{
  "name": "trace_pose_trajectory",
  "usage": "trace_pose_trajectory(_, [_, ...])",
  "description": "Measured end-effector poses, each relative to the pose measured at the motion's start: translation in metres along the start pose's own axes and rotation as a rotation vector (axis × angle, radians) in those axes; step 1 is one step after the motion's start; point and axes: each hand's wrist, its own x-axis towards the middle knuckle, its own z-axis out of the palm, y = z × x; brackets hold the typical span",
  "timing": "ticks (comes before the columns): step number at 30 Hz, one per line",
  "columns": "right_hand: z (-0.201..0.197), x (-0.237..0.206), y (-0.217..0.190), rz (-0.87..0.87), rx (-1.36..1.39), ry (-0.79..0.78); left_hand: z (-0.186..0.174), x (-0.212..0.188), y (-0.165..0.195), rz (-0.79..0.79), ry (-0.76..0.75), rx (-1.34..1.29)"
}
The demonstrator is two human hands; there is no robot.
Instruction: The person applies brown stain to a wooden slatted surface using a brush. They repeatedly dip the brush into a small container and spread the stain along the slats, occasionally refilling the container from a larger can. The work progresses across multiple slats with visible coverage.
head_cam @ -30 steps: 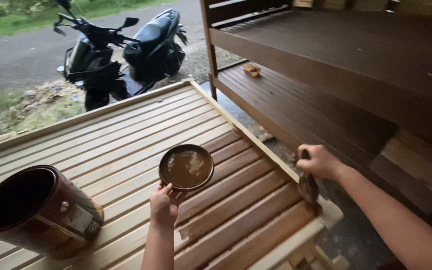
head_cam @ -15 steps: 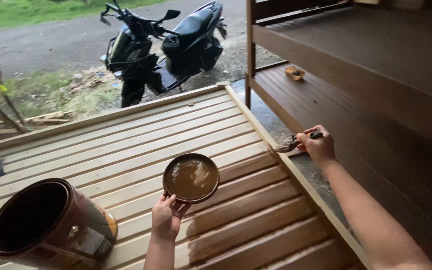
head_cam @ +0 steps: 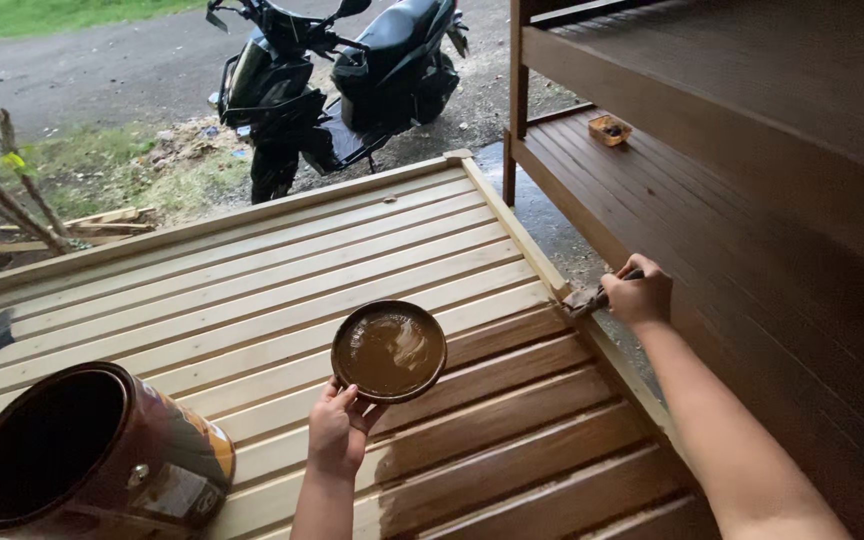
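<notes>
Left hand (head_cam: pixel 337 432): fingers closed on rim of round lid (head_cam: pixel 389 351) holding brown stain, above slatted panel (head_cam: pixel 252 270).
Right hand (head_cam: pixel 638 295): fingers wrapped round brush (head_cam: pixel 586 298), bristles touching panel's right edge rail.
Paint can (head_cam: pixel 87 455): open, on panel's near left corner.
Scooter (head_cam: pixel 337 75): beyond panel.

paint can (head_cam: pixel 92 455) | lower left, on slats | dark brown, yellow-edged label

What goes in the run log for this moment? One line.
left hand: holds round bowl of brown stain | right hand: holds stained paintbrush on slatted wooden panel edge | open dark paint can left
</notes>
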Motion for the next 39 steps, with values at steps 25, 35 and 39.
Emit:
trace_pose_trajectory(25, [-0.173,-0.137,0.013,-0.024,-0.198,-0.026,0.041,-0.073,-0.025,-0.045,-0.199,0.004])
trace_pose_trajectory(35, [-0.229,-0.181,0.058,-0.101,-0.113,0.007,0.053,-0.085,-0.043,-0.098,-0.228,0.018])
trace_pose_trajectory(39, [-0.247,-0.184,0.084,-0.145,-0.228,-0.052,0.058,-0.086,-0.044,-0.1,-0.227,0.038])
